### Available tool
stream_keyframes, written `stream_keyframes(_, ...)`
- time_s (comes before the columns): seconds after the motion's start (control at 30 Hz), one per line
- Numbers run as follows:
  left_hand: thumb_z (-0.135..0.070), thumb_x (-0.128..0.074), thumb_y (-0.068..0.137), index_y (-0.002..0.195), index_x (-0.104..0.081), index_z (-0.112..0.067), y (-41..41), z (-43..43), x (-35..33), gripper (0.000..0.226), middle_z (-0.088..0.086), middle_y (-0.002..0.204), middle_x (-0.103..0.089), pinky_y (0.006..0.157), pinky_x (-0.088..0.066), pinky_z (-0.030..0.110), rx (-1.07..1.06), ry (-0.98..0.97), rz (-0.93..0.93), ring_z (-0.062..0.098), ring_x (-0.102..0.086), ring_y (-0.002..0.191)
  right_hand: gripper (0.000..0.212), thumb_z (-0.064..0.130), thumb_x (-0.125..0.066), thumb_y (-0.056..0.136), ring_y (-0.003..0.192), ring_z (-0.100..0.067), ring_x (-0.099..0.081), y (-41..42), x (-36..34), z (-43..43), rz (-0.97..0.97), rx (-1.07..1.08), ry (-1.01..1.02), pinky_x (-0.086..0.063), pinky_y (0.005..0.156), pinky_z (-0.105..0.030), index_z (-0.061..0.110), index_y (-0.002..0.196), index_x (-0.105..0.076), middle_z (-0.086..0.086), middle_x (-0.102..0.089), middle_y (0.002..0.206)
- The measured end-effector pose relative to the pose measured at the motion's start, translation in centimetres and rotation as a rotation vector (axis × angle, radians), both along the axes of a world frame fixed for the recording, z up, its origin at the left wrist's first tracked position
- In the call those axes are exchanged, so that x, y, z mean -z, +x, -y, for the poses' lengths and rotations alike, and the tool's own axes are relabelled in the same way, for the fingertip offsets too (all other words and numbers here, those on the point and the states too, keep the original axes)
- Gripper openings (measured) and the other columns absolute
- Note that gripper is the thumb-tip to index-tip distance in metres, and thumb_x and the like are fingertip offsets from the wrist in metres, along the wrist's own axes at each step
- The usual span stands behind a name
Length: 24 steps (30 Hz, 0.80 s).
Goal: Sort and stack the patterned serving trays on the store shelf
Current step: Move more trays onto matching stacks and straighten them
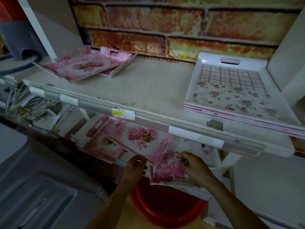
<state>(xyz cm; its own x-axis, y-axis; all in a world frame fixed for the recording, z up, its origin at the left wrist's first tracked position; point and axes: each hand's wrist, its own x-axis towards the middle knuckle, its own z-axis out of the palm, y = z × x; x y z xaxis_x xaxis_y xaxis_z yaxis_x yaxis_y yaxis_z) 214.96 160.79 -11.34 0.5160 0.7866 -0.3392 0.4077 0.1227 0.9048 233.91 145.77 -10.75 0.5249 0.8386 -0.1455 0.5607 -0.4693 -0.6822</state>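
Gripping the near corner of a pink flower tray (145, 142) on the lower shelf, the left hand (135, 167) has its fingers curled closed on the rim. The tray runs away from this hand, up and to the left. Just to the right, the right hand (193, 167) pinches a smaller pink tray (168, 171), lying between both hands.

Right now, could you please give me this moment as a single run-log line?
both hands on pink floral tray at lower shelf edge | left hand shut on tray | right hand shut on tray | checked tray stack on upper shelf, right
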Motion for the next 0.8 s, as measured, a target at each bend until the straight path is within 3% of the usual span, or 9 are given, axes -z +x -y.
stream_keyframes(0.1, -0.024, -0.056, 0.097, 0.102, -0.06, -0.013, 0.0, -2.2, 2.3, 0.013, 0.014, 0.09, -0.067, 0.061, -0.05, 0.029, -0.014, -0.003, 0.04, 0.021, -0.062, 0.071, 0.019, 0.022, -0.053, 0.097, 0.098, -0.004, -0.061, 0.0, 1.8, -2.2, 0.032, -0.008, 0.028, -0.051, 0.086, -0.023, 0.024, 0.113, -0.064, 0.011, -0.064, 0.11)
stream_keyframes(0.33, -0.021, -0.057, 0.095, 0.094, -0.064, -0.015, 1.5, -7.2, 10.2, 0.009, 0.009, 0.082, -0.066, 0.064, -0.047, 0.029, -0.017, 0.117, 0.101, 0.021, -0.061, 0.068, 0.024, 0.025, -0.05, 0.099, 0.097, -0.006, -0.06, 1.9, 8.6, -7.4, 0.106, -0.01, 0.048, -0.05, 0.085, -0.021, 0.025, 0.12, -0.062, 0.008, -0.062, 0.117)
stream_keyframes(0.47, -0.034, -0.059, 0.085, 0.082, -0.064, -0.028, 2.7, -9.7, 15.5, 0.008, -0.003, 0.078, -0.065, 0.071, -0.047, 0.034, -0.042, 0.198, 0.084, 0.03, -0.065, 0.081, 0.025, 0.025, -0.05, 0.099, 0.095, -0.004, -0.059, 3.0, 12.0, -9.2, 0.155, -0.021, 0.093, -0.046, 0.08, -0.014, 0.026, 0.12, -0.062, 0.006, -0.06, 0.116)
stream_keyframes(0.6, -0.029, -0.06, 0.088, 0.077, -0.062, -0.03, 3.6, -11.9, 20.4, 0.011, -0.004, 0.078, -0.066, 0.082, -0.054, 0.044, -0.105, 0.307, 0.059, 0.031, -0.067, 0.088, 0.025, 0.023, -0.05, 0.098, 0.097, -0.009, -0.061, 4.5, 15.3, -10.3, 0.187, -0.031, 0.137, -0.049, 0.082, -0.019, 0.023, 0.119, -0.063, 0.004, -0.061, 0.114)
stream_keyframes(0.8, -0.044, -0.05, 0.078, 0.073, -0.056, -0.034, 5.0, -12.8, 23.4, 0.012, -0.004, 0.087, -0.065, 0.081, -0.048, 0.032, -0.145, 0.51, 0.124, 0.022, -0.062, 0.089, 0.02, 0.02, -0.053, 0.095, 0.087, -0.011, -0.063, 5.5, 18.6, -11.2, 0.262, -0.035, 0.206, -0.048, 0.075, -0.023, 0.023, 0.11, -0.065, 0.007, -0.067, 0.101)
